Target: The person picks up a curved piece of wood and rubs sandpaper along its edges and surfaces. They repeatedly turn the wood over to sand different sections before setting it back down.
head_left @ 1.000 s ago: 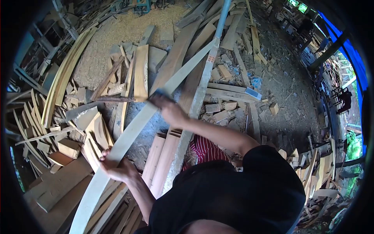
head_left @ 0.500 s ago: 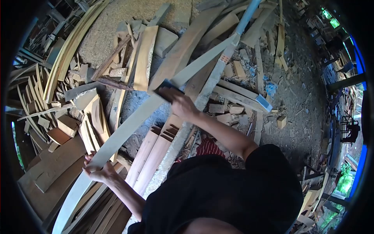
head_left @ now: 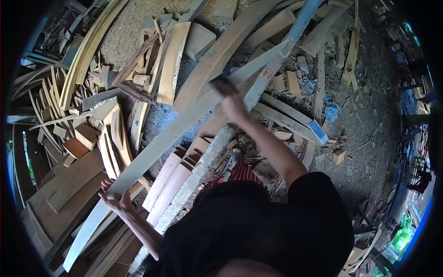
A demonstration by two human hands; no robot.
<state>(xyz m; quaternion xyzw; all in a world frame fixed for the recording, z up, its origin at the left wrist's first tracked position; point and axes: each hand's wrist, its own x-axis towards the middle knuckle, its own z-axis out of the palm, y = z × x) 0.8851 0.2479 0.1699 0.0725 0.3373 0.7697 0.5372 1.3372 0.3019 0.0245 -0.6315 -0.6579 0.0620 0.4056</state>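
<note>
A long, pale, thin wooden board (head_left: 159,141) runs diagonally from the lower left to the upper right. My left hand (head_left: 118,202) grips it near its lower end, fingers around one edge and thumb at the other. Higher up, my right hand (head_left: 234,110) is closed on a dark sanding block (head_left: 224,85), which lies against the board's upper face. Motion blurs this hand and the block somewhat. The board's far end meets a blue-grey pole or beam (head_left: 304,19).
A rough pale beam (head_left: 203,168) runs beside my body, with stacked notched timbers (head_left: 168,177) to its left. Offcuts and curved strips (head_left: 94,46) crowd the left side. Two short lengths of wood (head_left: 293,117) lie to the right, near blue plastic scraps (head_left: 331,112).
My right hand and the sanding block have slid up along the board, toward its far end. My left hand keeps its grip near the lower end. The view has shifted slightly.
</note>
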